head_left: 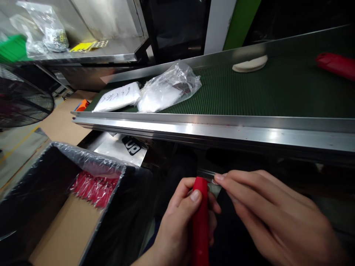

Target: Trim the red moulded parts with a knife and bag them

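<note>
My left hand (181, 210) is closed around a long, narrow red piece (200, 225) with a smooth, angular surface, its thumb pressed on the near face. The lower part of that red piece runs off the bottom of the view. Beside its top end, my right hand (271, 214) pinches with thumb and fingertips. Something small and shiny shows at those fingertips, too small to name. Another red piece (337, 65), similar in colour, lies on the green conveyor belt (227, 96) at the far right.
A metal rail (222, 129) edges the belt. On the belt lie a white packet (119, 96), a clear plastic bag (169, 88) and a pale, flat piece (250, 64). Lower left stands a black bin (133, 207) with wrapped red pieces (95, 186) inside. A fan (24, 98) is at the left.
</note>
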Demonstrator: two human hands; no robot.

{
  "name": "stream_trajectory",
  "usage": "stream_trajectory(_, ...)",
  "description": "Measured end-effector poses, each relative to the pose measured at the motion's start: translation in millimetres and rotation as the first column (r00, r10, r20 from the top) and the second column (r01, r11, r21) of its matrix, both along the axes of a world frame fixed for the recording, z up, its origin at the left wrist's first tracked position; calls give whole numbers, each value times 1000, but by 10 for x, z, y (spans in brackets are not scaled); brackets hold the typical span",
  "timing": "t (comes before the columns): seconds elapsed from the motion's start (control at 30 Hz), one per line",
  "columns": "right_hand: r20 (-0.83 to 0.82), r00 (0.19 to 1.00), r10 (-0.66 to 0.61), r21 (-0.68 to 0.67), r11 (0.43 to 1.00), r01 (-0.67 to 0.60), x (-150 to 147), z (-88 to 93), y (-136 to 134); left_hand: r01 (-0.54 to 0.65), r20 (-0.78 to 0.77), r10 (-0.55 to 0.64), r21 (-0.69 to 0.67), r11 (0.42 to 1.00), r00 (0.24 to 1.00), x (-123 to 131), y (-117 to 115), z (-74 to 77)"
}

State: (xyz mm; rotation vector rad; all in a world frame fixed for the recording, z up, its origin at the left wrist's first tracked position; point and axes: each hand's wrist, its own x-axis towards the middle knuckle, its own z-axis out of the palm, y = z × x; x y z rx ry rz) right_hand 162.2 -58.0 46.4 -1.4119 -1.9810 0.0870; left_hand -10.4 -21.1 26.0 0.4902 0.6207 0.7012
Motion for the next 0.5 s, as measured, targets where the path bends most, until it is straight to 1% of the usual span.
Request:
stream_trajectory(0.13, -3, 1000, 2, 20, 1000, -2, 3, -14, -6, 7, 3, -7, 2, 1000, 1000, 8, 0, -4)
stream_trajectory(0.3, 10, 1000, 2, 26, 1000, -2, -2, -42, -24, 19, -46, -20, -18, 1000, 999, 9, -1, 9)
stream_trajectory(0.4, 30, 999, -9, 38, 999, 7, -7, -46, -41, 28, -53, -30, -43, 999, 998, -7, 3, 43)
stream_trajectory(0.5, 40, 999, 3, 31, 999, -4, -19, -59, -78, 34, -92, -43, -97, 995, 995, -24, 11, 96)
